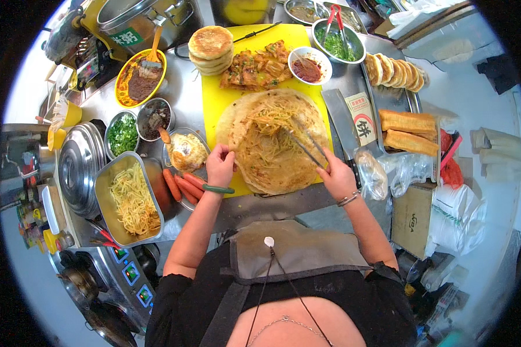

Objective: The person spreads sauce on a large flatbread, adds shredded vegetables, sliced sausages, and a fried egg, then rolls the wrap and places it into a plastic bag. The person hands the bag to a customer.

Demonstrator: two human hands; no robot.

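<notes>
A large round flatbread (283, 176) lies on a yellow cutting board (210, 104), with shredded filling (266, 124) heaped on its upper middle. My right hand (337, 176) grips metal tongs (307, 146), whose tips reach into the shreds. At the bread's left edge, my left hand (220, 166) is closed, its thumb and fingers pinching the rim. A green bangle (218, 189) circles that wrist. Just left of it, a metal plate carries sausages (182, 186) and a pale, browned egg-like piece (186, 151). Farther back on the board are browned, sauced pieces (255, 66) and a bowl of red sauce (308, 65).
Left stand a metal pan of noodles (134, 202), a bowl of chopped greens (123, 134) and a brown-sauce bowl (140, 81). A cleaver (340, 118) lies right of the board, near fried dough sticks (410, 132). Round breads (211, 49) are stacked at the back.
</notes>
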